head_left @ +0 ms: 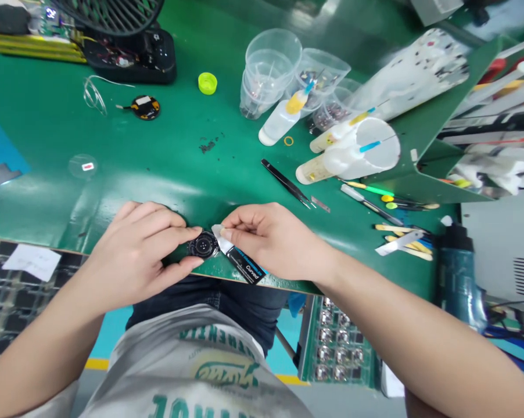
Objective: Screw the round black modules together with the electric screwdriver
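My left hand (144, 249) pinches a round black smartwatch body (203, 244) between thumb and index finger at the front edge of the green bench. Its back is turned up, with a dark disc and small dots in the centre. My right hand (271, 238) is closed on a thin flat pry tool (246, 266), black and blue with the word "Curved" on it. The tool's pale blade lies under my right fingertips, its end against the right rim of the watch body. Whether the blade has entered a seam cannot be made out.
Black tweezers (286, 181) lie beyond my right hand. Needle-tipped bottles (279, 123) and clear plastic cups (271, 52) stand behind. Pens and wooden sticks (404, 244) lie right, near a teal heat gun (458, 278). A fan (109, 11) is back left.
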The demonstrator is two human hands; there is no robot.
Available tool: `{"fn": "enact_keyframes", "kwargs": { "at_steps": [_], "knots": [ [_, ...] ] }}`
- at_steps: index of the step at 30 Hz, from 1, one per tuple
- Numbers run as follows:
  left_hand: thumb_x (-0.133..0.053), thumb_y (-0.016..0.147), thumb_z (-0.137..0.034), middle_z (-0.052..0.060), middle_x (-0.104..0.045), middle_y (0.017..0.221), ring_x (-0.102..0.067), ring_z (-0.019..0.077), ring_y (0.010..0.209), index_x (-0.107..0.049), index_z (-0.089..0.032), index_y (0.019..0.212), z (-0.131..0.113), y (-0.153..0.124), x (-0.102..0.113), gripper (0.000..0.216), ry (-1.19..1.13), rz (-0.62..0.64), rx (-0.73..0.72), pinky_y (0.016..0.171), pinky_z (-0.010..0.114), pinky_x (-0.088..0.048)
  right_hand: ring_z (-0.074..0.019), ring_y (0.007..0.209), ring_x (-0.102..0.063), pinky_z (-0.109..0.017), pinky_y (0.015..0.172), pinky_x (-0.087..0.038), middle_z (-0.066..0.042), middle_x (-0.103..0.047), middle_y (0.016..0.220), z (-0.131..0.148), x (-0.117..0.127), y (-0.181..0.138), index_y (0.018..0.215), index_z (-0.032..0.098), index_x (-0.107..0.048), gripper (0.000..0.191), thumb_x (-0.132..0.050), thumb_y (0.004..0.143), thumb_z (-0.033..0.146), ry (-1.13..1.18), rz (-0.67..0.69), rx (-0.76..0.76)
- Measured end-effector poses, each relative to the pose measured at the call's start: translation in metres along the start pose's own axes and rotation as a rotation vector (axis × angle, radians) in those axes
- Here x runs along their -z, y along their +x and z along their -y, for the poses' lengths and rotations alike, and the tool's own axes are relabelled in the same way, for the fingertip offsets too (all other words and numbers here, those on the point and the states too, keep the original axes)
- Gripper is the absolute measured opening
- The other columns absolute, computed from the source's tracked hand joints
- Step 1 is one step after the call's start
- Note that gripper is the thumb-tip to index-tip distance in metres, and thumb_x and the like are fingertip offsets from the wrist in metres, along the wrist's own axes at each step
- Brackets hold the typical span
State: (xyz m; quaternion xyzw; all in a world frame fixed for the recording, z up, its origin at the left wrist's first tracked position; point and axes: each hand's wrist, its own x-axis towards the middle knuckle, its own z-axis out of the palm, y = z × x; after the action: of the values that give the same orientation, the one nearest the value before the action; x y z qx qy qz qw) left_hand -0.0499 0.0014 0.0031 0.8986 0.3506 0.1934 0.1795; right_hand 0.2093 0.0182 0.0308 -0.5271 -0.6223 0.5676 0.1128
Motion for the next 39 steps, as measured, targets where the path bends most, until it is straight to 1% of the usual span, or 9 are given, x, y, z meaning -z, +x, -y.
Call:
{"fn": "enact_keyframes", "kwargs": {
  "at_steps": [5, 13, 21, 25, 28, 33, 36, 39],
  "knots": [
    [-0.07, 0.098, -0.04, 0.005, -0.075, 0.1, -0.068, 0.0267, 0.094, -0.07, -0.025, 0.122, 0.0, 0.0, -0.001, 0.028, -0.009, 0.003, 0.018, 0.079, 0.043, -0.043, -0.0112, 0.058, -0.049, -0.026, 0.053, -0.032, 0.0, -0.066, 0.067, 0.0, 0.0, 0.0, 0.085, 0.018, -0.075, 0.021, -0.066, 0.098, 0.032, 0.007, 0.0, -0.009],
    [-0.071, 0.097, -0.039, 0.007, -0.075, 0.103, -0.068, 0.0275, 0.097, -0.071, -0.022, 0.121, 0.0, 0.0, -0.002, 0.03, -0.022, -0.019, 0.006, 0.081, 0.043, -0.043, -0.0107, 0.056, -0.043, -0.025, 0.051, -0.031, 0.002, -0.06, 0.064, 0.0, 0.0, -0.001, 0.087, 0.018, -0.075, 0.026, -0.065, 0.098, 0.04, 0.057, 0.001, -0.029],
    [-0.069, 0.099, -0.04, 0.007, -0.075, 0.104, -0.066, 0.0272, 0.098, -0.072, -0.022, 0.118, -0.001, 0.0, -0.003, 0.027, -0.015, -0.014, 0.019, 0.08, 0.042, -0.041, -0.0092, 0.054, -0.038, -0.024, 0.049, -0.029, 0.004, -0.053, 0.061, 0.002, 0.001, 0.0, 0.085, 0.017, -0.074, 0.024, -0.066, 0.098, 0.036, 0.046, 0.007, -0.027],
    [-0.067, 0.1, -0.04, 0.007, -0.075, 0.105, -0.065, 0.027, 0.098, -0.072, -0.022, 0.118, -0.003, 0.0, -0.003, 0.026, -0.017, -0.009, 0.033, 0.08, 0.043, -0.041, -0.0097, 0.055, -0.042, -0.024, 0.05, -0.031, 0.003, -0.057, 0.063, 0.005, 0.0, -0.001, 0.085, 0.017, -0.074, 0.025, -0.068, 0.098, 0.038, 0.047, 0.009, -0.036],
    [-0.067, 0.101, -0.04, 0.006, -0.074, 0.104, -0.064, 0.0263, 0.097, -0.073, -0.023, 0.117, -0.004, 0.001, -0.002, 0.024, -0.025, -0.008, 0.046, 0.081, 0.043, -0.041, -0.0102, 0.054, -0.043, -0.024, 0.05, -0.031, 0.003, -0.058, 0.062, 0.008, -0.001, -0.003, 0.086, 0.018, -0.074, 0.023, -0.065, 0.099, 0.035, -0.008, -0.007, -0.041],
    [-0.066, 0.101, -0.042, 0.005, -0.075, 0.103, -0.063, 0.0253, 0.094, -0.076, -0.024, 0.111, -0.005, 0.003, -0.003, 0.023, -0.022, -0.011, 0.058, 0.08, 0.042, -0.039, -0.0101, 0.055, -0.047, -0.025, 0.054, -0.034, 0.003, -0.062, 0.061, 0.014, -0.002, -0.004, 0.082, 0.018, -0.075, 0.019, -0.064, 0.096, 0.023, -0.189, -0.058, -0.002],
    [-0.064, 0.102, -0.042, 0.006, -0.075, 0.103, -0.063, 0.0256, 0.095, -0.075, -0.024, 0.112, -0.004, 0.003, -0.004, 0.024, -0.021, -0.006, 0.045, 0.08, 0.041, -0.038, -0.0092, 0.054, -0.048, -0.024, 0.054, -0.034, 0.005, -0.063, 0.062, 0.018, -0.002, -0.004, 0.082, 0.019, -0.074, 0.019, -0.061, 0.096, 0.018, -0.262, -0.069, 0.016],
    [-0.063, 0.103, -0.043, 0.007, -0.074, 0.104, -0.063, 0.0268, 0.097, -0.074, -0.022, 0.114, -0.004, 0.003, -0.004, 0.027, -0.004, -0.003, 0.031, 0.08, 0.042, -0.038, -0.009, 0.055, -0.05, -0.024, 0.055, -0.035, 0.006, -0.064, 0.063, 0.022, -0.003, -0.005, 0.082, 0.019, -0.073, 0.019, -0.06, 0.095, 0.016, -0.318, -0.078, 0.021]
  ]
}}
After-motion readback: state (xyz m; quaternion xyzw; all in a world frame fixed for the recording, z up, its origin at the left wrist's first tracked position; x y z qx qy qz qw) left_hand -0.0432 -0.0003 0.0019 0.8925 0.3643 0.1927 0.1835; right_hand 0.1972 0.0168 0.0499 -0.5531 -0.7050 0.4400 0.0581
